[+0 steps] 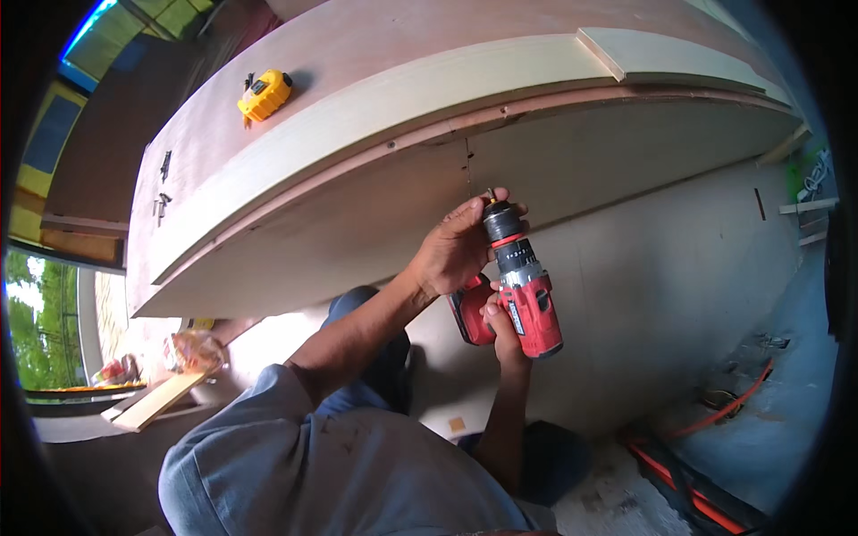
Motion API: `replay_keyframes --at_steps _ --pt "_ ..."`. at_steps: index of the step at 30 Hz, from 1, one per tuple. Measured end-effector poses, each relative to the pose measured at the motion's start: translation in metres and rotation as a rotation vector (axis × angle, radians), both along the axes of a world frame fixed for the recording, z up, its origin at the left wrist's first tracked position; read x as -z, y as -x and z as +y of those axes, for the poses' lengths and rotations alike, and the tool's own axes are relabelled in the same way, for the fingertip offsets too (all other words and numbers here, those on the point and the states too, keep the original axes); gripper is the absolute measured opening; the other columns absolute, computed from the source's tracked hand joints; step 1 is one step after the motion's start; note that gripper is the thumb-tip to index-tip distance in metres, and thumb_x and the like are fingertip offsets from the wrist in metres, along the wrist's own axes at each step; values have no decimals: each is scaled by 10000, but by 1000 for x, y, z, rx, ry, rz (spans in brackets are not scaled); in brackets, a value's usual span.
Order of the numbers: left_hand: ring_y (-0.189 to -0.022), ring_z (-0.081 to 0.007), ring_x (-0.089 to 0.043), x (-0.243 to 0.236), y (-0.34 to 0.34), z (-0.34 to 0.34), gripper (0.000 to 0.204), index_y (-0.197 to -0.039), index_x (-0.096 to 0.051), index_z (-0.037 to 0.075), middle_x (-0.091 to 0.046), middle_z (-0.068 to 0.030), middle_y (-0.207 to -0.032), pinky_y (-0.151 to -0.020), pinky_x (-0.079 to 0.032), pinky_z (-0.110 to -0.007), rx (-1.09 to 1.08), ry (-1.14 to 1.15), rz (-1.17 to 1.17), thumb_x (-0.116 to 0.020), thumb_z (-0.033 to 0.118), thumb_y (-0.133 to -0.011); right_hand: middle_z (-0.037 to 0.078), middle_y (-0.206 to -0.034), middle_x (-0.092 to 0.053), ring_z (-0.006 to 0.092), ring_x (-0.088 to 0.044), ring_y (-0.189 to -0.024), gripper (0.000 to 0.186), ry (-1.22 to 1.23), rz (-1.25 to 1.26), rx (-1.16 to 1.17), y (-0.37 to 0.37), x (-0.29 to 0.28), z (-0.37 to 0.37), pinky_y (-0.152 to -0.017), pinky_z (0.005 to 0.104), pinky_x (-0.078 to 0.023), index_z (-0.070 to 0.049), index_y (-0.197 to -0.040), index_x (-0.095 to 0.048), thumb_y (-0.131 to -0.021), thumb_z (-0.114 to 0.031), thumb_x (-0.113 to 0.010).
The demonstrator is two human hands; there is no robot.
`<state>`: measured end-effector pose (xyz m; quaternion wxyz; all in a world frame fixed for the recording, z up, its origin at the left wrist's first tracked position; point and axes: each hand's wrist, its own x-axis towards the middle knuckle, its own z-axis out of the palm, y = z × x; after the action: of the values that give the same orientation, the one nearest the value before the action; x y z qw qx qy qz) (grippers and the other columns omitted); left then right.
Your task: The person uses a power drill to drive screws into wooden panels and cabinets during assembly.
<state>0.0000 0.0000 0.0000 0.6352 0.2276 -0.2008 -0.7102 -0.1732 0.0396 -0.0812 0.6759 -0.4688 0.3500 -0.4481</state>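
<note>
A red and black cordless drill (534, 314) is in both my hands, its chuck facing away from me. My left hand (454, 247) is closed around the black chuck (503, 221), fingers and thumb close to the short bit (491, 194) at its tip. Lower down, my right hand (506, 338) wraps the drill's handle, with the battery end showing to the left. Just beyond the drill stands a long workpiece with a pale wooden strip (375, 116) along its top edge.
On the pinkish board lie a yellow tape measure (265, 96), several screws (162, 207) and small dark bits (166, 165). A short pale board (675, 58) rests at the far right. Wood offcuts (159, 402) and a plastic bag (194, 352) sit at left. An orange cable (728, 404) runs along the floor at right.
</note>
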Motion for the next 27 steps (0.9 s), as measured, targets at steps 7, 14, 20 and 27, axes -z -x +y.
replay_keyframes --at_steps 7,14,20,27 --pt "-1179 -246 -568 -6 16 10 354 -1252 -563 165 -585 -101 -1288 -950 -492 -434 -62 123 60 -580 387 -977 11 -883 -604 108 -562 -799 283 191 -184 -82 -5 -3 -6 -752 298 -480 -15 -1141 -609 -876 -89 -678" --pt "-688 -83 -523 -13 57 19 368 -1201 -556 123 -606 0 -960 -570 -445 -224 -170 194 14 -607 405 -969 19 -712 -535 120 -514 -639 174 97 -275 -141 7 -48 -30 -606 281 -434 -22 -1006 -579 -850 -90 -616" --pt "-1117 -245 -599 8 54 27 477 -1290 -512 90 -587 -128 -1299 -981 -488 -430 -175 233 -129 -621 411 -955 22 -714 -535 125 -507 -625 222 52 -345 -160 7 -3 -11 -612 282 -436 -22 -1045 -568 -845 -102 -618" --pt "-1103 -216 -605 14 34 26 467 -1305 -516 89 -604 -120 -1278 -986 -486 -421 -288 201 -292 -573 415 -975 34 -697 -527 123 -508 -606 300 0 -414 -186 4 -5 -6 -637 309 -489 31 -1126 -536 -849 -71 -588"
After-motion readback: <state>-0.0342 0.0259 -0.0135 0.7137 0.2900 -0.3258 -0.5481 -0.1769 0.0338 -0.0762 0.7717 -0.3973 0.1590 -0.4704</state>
